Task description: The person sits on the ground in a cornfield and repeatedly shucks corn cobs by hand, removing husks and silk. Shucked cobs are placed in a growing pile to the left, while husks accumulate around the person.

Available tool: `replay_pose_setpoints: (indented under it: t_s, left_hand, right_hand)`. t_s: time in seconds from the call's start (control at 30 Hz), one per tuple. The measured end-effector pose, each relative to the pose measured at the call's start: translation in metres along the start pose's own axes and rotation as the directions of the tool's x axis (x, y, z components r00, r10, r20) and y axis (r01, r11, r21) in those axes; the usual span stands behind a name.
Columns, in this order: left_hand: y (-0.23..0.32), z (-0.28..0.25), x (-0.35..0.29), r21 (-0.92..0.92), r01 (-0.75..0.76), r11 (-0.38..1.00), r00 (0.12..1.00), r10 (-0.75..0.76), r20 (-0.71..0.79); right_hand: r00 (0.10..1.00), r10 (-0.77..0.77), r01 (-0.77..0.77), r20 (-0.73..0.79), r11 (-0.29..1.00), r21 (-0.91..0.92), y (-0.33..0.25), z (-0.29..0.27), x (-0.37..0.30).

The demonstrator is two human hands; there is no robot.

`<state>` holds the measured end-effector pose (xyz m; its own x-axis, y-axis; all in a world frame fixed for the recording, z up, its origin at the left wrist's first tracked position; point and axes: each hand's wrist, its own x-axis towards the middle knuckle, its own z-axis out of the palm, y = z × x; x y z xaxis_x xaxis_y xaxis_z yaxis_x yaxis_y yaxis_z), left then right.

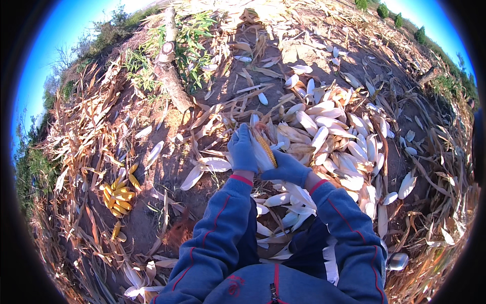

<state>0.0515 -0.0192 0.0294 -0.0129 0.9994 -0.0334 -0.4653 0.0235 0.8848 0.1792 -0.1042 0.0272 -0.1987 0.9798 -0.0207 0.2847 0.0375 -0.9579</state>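
Between my gloved hands is an ear of corn [265, 149], its yellow kernels bared along one side and pale husk still around the other. My left hand [242, 150], in a grey-blue glove, is closed around the husk side near the upper end. Gloved the same way, my right hand [287, 168] grips the lower end of the ear, thumb against the kernels. Just beyond and to the right of my hands lies a big heap of unhusked corn ears [336, 131] in whitish husks. More husks [291, 202] lie below my hands, between my legs.
A small pile of bare yellow ears [117, 196] rests on the soil at left. An upright tree trunk [169, 76] with green leaves stands at far left. Dry stalks and leaves [91, 116] litter the ground. By my right side is a shiny metallic object [398, 261].
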Motion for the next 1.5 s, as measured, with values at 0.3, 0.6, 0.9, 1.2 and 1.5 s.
replay_pose_setpoints:
  t_s: [0.3, 0.6, 0.9, 1.2, 1.5]
  left_hand:
    - [-0.017, 0.001, -0.004, 0.810, -0.236, 0.536, 0.965, 0.230, 0.128]
    - [-0.045, -0.002, 0.003, 0.549, -0.099, 0.830, 0.994, 0.062, 0.087]
    - [-0.015, -0.012, 0.014, -0.031, 0.231, 0.972, 0.962, -0.233, -0.145]
    - [-0.003, -0.018, 0.017, -0.014, 0.392, 0.920, 0.903, -0.388, -0.182]
    - [-0.005, 0.010, -0.018, 0.268, 0.566, 0.780, 0.673, -0.625, 0.395]
  right_hand:
    - [0.966, -0.022, 0.001, -0.258, 0.997, -0.080, -0.001, -0.019, 0.002]
    - [0.872, 0.041, 0.063, -0.488, 0.979, 0.193, -0.008, -0.018, 0.016]
    - [0.640, 0.347, 0.147, -0.686, 0.821, 0.552, -0.005, -0.091, -0.007]
    - [0.467, 0.332, 0.305, -0.819, 0.810, 0.501, 0.002, -0.121, -0.024]
    - [0.606, 0.164, 0.374, -0.779, 0.805, 0.460, -0.003, -0.072, -0.008]
